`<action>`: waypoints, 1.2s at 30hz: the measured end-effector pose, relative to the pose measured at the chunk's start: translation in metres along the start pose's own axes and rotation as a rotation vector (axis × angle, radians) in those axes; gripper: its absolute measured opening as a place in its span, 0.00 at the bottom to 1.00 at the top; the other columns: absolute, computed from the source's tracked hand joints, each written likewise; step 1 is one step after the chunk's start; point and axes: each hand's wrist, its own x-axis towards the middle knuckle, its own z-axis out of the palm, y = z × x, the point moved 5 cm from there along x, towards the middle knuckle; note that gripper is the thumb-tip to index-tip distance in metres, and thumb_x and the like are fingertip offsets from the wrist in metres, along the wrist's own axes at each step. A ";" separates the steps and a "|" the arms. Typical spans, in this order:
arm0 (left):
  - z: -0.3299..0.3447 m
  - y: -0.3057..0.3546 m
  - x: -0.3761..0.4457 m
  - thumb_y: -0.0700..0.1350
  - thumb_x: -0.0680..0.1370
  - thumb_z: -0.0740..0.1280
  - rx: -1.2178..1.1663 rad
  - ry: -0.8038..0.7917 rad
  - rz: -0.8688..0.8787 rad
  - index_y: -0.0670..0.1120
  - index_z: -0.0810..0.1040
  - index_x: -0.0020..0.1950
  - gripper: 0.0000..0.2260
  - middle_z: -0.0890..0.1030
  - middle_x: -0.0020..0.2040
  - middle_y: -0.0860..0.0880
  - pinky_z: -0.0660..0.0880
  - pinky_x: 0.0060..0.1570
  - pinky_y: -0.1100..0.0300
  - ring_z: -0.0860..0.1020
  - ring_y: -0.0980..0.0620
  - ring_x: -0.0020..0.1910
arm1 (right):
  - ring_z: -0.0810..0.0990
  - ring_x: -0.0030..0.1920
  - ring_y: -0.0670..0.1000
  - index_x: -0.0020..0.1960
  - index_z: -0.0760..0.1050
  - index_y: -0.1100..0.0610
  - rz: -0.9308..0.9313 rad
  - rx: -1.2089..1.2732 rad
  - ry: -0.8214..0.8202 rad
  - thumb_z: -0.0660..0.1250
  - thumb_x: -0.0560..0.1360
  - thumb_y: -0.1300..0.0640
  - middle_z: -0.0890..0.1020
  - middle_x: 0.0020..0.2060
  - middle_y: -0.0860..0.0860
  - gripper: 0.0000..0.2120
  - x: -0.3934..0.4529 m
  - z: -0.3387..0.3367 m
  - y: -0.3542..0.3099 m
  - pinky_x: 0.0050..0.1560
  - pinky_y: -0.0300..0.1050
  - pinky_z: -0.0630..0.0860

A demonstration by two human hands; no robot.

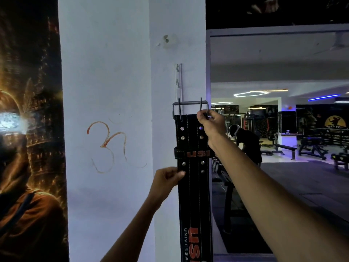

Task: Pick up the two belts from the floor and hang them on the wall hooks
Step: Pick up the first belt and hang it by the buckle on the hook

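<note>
- Black belt [194,186] hangs upright against white pillar [117,91], below hook rail [178,82].
- My right hand [211,123] pinches its buckle [190,109].
- My left hand [166,179] grips its edge.

Single head-worn wide view, level, close to white pillar [117,76]

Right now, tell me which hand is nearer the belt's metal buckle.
Right. The right hand pinches the right end of the metal buckle at the top of the black weightlifting belt. The left hand grips the belt's left edge, well below the buckle.
</note>
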 end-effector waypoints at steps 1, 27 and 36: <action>0.002 -0.014 -0.003 0.45 0.78 0.73 0.044 -0.028 -0.010 0.35 0.84 0.47 0.11 0.85 0.40 0.47 0.84 0.49 0.48 0.84 0.52 0.43 | 0.75 0.30 0.46 0.48 0.79 0.53 -0.004 -0.005 0.008 0.72 0.76 0.57 0.80 0.35 0.48 0.02 0.004 -0.002 -0.002 0.21 0.37 0.72; 0.020 -0.094 -0.034 0.50 0.75 0.73 0.454 -0.223 -0.114 0.56 0.83 0.41 0.04 0.85 0.37 0.60 0.81 0.44 0.59 0.82 0.66 0.38 | 0.76 0.36 0.44 0.54 0.80 0.58 -0.007 0.012 0.068 0.71 0.76 0.57 0.81 0.41 0.50 0.08 0.012 -0.012 -0.004 0.19 0.31 0.70; -0.005 0.040 0.044 0.53 0.83 0.63 0.042 0.303 0.177 0.53 0.67 0.74 0.19 0.82 0.58 0.46 0.82 0.55 0.54 0.84 0.51 0.56 | 0.74 0.35 0.42 0.60 0.70 0.59 0.030 0.086 0.048 0.72 0.76 0.61 0.75 0.37 0.46 0.16 0.007 -0.016 0.028 0.19 0.25 0.68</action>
